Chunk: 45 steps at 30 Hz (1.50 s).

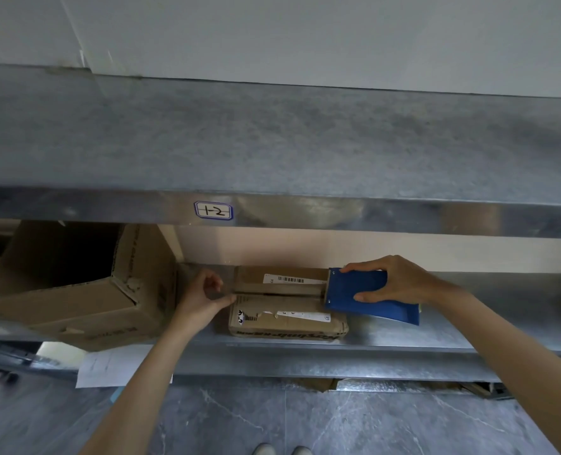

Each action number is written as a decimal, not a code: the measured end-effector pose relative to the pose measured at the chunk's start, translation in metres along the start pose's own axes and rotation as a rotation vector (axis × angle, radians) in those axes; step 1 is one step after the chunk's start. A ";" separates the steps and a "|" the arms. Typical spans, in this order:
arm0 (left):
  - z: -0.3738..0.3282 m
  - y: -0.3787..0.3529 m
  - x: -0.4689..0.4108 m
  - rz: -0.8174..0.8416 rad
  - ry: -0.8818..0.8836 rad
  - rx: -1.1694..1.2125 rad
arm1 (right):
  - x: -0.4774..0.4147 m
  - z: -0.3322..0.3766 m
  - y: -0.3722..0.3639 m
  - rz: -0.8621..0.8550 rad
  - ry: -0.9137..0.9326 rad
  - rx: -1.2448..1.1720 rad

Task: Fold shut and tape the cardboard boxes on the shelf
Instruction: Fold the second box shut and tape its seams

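Two closed flaps meet in a seam (279, 293) that runs left to right along the top of the small box (285, 318), and that long axis is what the taping stroke turns on. The box lies flat on the lower shelf (469, 323), directly between the two hands. The left grip (203, 295) sits at the seam's left end with fingers curled, thumb and forefinger pinching at the box edge; whether a tape end is caught there I cannot tell, since no tape shows clearly. The right grip (394, 284) is wrapped round the blue tape dispenser (348, 287), thumb below and fingers over the top, its mouth resting on the seam's right end. A pull along the seam would likely be the next call. The box is worn brown corrugated card, corners softened, with torn white labels and a barcode sticker. The dispenser is smooth, hard plastic, wedge-shaped. Just left stands a large box (75, 290), tipped on its side and open. The shelving is dull galvanised metal, and the upper shelf (272, 142) carries a handwritten label (213, 210).
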<state>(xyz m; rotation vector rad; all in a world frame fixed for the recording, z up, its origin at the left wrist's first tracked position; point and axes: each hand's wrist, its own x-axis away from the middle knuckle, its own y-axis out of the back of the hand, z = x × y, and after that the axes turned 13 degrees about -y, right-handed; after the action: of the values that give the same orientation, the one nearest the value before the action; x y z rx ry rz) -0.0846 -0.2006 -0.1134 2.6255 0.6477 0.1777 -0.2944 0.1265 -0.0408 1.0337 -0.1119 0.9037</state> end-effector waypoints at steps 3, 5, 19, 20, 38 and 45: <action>0.000 0.002 -0.001 0.016 0.089 0.091 | -0.002 0.003 0.002 0.002 0.005 0.038; 0.001 0.001 -0.003 -0.043 0.159 0.234 | -0.003 0.004 0.002 0.004 0.011 0.058; 0.015 -0.010 -0.005 0.033 0.122 0.070 | 0.000 0.006 0.002 0.015 0.005 0.036; 0.016 -0.011 -0.004 0.041 0.111 0.056 | 0.000 0.006 0.002 0.014 0.005 0.034; 0.019 -0.022 0.007 -0.136 -0.078 -0.131 | 0.005 0.004 -0.001 -0.014 -0.006 0.041; -0.025 -0.039 -0.003 0.340 -0.375 -0.403 | 0.007 0.005 -0.001 -0.005 -0.011 0.035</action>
<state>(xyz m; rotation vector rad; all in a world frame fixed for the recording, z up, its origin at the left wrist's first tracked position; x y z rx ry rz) -0.1091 -0.1619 -0.1082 2.2671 0.0272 -0.0795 -0.2878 0.1266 -0.0354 1.0712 -0.1029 0.8987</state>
